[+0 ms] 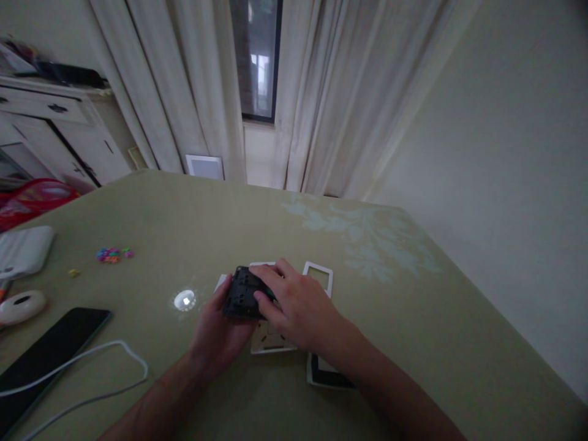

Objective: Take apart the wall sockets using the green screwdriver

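My left hand [220,331] is wrapped round a black plastic housing [243,294] with raised details and small holes on its face. Over its right side lies my right hand [298,300], thumb and fingers closed against it and hiding that part. Beneath both hands a pale square plate [271,340] with slots rests on the table, partly covered. Just beyond my right hand is a white rectangular frame [328,275] with an open middle. Under my right wrist, a black-and-white piece [328,375] shows only in part.
A dark phone or tablet [50,361] lies at the left with a white cable [124,349] across it. Small coloured pieces [110,254] and a rounded white object [22,306] are also on the green table [220,226]. A wall [514,184] borders the right side.
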Available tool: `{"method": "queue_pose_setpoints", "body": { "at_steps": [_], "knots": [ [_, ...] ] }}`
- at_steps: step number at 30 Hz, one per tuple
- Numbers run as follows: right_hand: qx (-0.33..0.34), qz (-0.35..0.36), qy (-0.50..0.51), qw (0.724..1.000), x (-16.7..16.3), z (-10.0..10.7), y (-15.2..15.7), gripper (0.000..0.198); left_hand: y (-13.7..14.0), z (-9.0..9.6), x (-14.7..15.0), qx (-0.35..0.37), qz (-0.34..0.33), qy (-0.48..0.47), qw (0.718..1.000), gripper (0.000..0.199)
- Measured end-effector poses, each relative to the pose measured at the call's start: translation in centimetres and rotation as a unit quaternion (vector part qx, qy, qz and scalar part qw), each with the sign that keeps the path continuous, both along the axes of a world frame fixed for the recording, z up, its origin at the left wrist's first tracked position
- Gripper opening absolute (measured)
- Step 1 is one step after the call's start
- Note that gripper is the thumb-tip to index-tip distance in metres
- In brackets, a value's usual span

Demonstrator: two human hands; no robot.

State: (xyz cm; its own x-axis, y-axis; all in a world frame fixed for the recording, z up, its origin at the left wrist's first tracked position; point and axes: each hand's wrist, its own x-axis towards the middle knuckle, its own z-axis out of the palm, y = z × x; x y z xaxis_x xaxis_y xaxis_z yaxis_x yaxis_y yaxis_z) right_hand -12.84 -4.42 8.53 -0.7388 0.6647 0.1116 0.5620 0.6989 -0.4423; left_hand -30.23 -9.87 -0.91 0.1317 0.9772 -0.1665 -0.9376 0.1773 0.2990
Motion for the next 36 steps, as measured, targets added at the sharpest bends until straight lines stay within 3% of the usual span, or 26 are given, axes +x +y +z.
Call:
{"method": "queue_pose_setpoints", "body": {
  "at_steps": [6,30,36],
  "knots": [
    [0.01,-0.014,-0.004,1.0,0.11,-0.12,-0.03,0.039,-0.11,0.57,0.1,-0.034,0.012,0.0,0.999,0.035],
    [0.002,0.001,0.007,1.0,0.17,-0.02,0.04,0.048,-0.05,0.42,-0.12,0.028,-0.013,-0.027,0.999,0.042],
    [0.002,-0.002,0.004,1.0,0.12,-0.17,0.11,0.044,0.05,0.6,-0.02,-0.008,0.003,-0.03,1.0,0.052]
  ]
}}
